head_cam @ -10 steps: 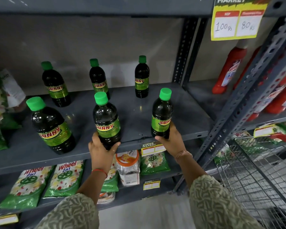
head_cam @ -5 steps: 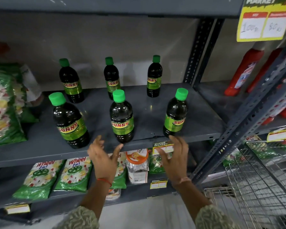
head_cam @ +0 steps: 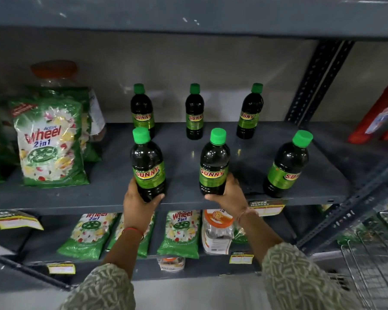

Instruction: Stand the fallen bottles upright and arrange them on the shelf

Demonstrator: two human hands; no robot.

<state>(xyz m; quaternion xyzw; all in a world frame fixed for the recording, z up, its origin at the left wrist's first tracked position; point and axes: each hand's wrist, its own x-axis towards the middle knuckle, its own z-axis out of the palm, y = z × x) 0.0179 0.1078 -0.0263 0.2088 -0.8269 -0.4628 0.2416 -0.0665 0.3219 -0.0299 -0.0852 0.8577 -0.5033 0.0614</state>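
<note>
Moved: both hands, off the bottles half a second ago, now grip two front-row ones.
Fingers: left hand (head_cam: 139, 203) wraps front-left bottle (head_cam: 148, 166); right hand (head_cam: 230, 194) cups front-middle bottle (head_cam: 214, 163), both at shelf (head_cam: 103, 195) front lip.
Risk: likely tipping off that lip if nudged forward.
Count: six bottles, all upright; three front, three behind.

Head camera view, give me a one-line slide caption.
Left hand and right hand grip two front-row dark green-capped Sunny bottles standing on the grey metal shelf.
</note>
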